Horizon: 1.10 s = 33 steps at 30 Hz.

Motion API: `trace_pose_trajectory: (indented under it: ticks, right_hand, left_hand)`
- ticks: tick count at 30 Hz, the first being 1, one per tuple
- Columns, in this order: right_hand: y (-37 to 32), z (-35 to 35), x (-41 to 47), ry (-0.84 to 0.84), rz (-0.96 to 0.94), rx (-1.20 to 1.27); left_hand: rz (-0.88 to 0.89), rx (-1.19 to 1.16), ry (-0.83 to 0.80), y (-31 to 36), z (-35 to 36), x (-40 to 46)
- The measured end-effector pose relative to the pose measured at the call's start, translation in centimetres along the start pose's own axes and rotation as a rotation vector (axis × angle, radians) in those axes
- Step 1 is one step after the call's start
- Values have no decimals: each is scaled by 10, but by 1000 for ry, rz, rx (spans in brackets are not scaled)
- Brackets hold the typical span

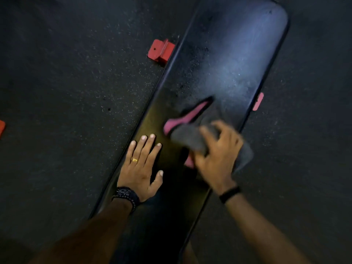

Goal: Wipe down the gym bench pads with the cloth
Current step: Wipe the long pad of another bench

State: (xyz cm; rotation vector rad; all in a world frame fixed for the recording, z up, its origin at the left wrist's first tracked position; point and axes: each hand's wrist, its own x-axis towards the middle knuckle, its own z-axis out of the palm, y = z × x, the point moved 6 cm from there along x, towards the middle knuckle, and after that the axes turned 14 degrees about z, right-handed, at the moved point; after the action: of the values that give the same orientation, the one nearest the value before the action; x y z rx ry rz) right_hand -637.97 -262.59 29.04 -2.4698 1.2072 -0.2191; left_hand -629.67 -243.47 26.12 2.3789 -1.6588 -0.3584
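A long black bench pad (219,60) runs from the lower middle to the upper right, with a dusty, pale sheen on its far half. My left hand (142,166) lies flat on the pad's near left side, fingers straight and spread. My right hand (217,155) grips a grey cloth with pink edging (187,138) and holds it against the pad's middle. The right hand and cloth are blurred. Part of the cloth trails out toward the far end and part hangs past the pad's right edge.
Red bench feet (162,51) stick out from under the pad on the left, and a smaller red one (258,101) on the right. Another red piece (1,128) shows at the left frame edge. Dark speckled rubber floor (76,92) surrounds the bench.
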Motion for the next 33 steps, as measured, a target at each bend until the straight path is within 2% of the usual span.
trace_pose_trajectory:
  ticks: [2, 4, 6, 8, 10, 11, 13, 16, 19, 22, 27, 29, 33]
  right_hand:
    - [-19, 8, -31, -63, -157, -63]
    - [-26, 12, 3, -48, -207, -73]
    - [-31, 12, 73, 61, -79, -84]
    - [-37, 12, 148, 185, 142, -120]
    - [-52, 15, 189, 215, 278, -147]
    - [-59, 18, 191, 195, 270, -148]
    - [-73, 21, 166, 112, 115, -123]
    - [-80, 28, 71, -63, -226, -90]
    - [-73, 30, 15, -159, -366, -102]
    - [-81, 37, 66, -118, -361, -121]
    - [-116, 43, 194, 109, 23, -206]
    - [-129, 48, 186, 70, -35, -220]
    - [-128, 55, 62, -185, -437, -68]
  left_hand:
    - [4, 5, -12, 1, 3, 0]
    - [2, -13, -4, 1, 2, -1]
    - [5, -15, 13, 1, 0, -1]
    - [8, -15, 11, 1, 1, -2]
    - [0, -22, -6, 0, 2, -2]
    - [-2, -23, -10, 0, 1, -1]
    - [-2, -22, -19, 0, 0, -1]
    - [-3, -18, -56, 0, -2, 0]
    - [-11, -56, -46, -4, 0, 0]
    - [-8, -59, -55, -2, 1, -1]
    - [-9, -85, -21, -3, -3, -1]
    - [-9, -82, -29, -4, -3, -1]
    - [-12, -92, -50, -3, 0, 0]
